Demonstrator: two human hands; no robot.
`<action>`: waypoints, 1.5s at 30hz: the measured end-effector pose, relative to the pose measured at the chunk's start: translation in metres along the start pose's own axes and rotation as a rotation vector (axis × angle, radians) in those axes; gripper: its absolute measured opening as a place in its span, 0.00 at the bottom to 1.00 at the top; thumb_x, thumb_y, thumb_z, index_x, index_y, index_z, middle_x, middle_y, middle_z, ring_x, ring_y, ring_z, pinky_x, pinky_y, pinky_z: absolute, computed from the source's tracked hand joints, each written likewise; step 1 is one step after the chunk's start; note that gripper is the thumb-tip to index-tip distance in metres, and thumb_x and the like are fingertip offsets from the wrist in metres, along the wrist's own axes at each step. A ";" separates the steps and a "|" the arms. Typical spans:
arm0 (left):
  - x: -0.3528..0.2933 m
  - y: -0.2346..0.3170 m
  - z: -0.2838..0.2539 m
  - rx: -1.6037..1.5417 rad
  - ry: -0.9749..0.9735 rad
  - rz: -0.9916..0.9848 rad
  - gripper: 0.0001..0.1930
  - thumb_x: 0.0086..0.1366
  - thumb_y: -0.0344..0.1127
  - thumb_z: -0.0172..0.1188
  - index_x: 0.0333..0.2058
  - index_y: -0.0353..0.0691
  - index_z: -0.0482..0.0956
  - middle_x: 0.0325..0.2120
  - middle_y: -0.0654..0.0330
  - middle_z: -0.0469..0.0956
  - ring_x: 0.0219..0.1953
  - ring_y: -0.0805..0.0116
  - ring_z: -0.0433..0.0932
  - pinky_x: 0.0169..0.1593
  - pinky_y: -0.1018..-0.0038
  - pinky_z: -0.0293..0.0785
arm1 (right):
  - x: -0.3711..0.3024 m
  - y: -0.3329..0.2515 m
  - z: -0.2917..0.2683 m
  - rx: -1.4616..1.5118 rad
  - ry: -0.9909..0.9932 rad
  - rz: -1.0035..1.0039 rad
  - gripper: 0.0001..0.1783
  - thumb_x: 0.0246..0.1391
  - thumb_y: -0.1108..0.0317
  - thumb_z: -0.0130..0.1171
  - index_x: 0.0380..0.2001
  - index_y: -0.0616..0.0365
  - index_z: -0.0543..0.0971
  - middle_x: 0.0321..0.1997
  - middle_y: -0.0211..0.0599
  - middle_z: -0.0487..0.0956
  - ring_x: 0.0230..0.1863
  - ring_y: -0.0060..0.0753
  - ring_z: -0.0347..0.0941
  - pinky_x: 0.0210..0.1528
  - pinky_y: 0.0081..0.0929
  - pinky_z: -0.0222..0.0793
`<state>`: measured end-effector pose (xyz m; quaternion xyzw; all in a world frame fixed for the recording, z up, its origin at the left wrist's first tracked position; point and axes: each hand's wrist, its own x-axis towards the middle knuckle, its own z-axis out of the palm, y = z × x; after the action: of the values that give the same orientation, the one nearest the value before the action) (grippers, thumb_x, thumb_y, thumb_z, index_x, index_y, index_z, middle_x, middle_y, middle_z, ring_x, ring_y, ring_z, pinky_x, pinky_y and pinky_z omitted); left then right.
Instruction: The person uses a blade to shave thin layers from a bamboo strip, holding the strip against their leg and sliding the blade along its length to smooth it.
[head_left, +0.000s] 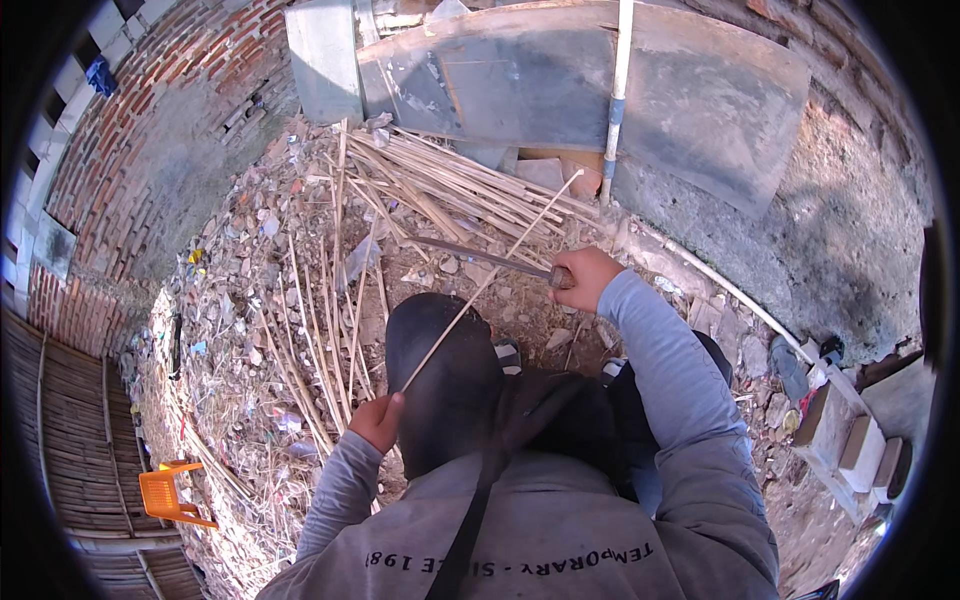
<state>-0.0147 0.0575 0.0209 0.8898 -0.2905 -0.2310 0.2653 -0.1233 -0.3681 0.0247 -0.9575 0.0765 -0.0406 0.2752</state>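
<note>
My left hand (378, 422) is closed round the near end of a long, thin bamboo strip (442, 343), which slants up and away to the right across my dark-covered knee. My right hand (588, 278) grips the handle of a long-bladed knife (465, 252), its blade pointing left. Blade and strip cross a little left of my right hand; whether they touch I cannot tell. Beyond the knife lies a heap of pale bamboo strips (430, 180). More loose strips (322, 330) are spread on the ground to the left of my knee.
Rubble and litter (240, 290) cover the ground. Large grey panels (490, 85) lean at the back, with a white and blue pole (617, 90) upright before them. A brick wall (150, 120) stands left, above an orange chair (165, 495). Pale blocks (850, 450) sit at right.
</note>
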 end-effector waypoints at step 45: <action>-0.001 -0.015 0.001 0.075 0.046 0.043 0.31 0.72 0.55 0.41 0.27 0.30 0.75 0.19 0.41 0.74 0.26 0.41 0.76 0.32 0.56 0.69 | 0.008 -0.067 0.003 -0.161 0.050 0.173 0.14 0.44 0.62 0.62 0.34 0.55 0.79 0.32 0.50 0.81 0.37 0.56 0.78 0.45 0.47 0.74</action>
<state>-0.0096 0.0684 0.0112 0.8979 -0.3116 -0.1936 0.2434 -0.1071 -0.3119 0.0576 -0.9649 0.1689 -0.0344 0.1980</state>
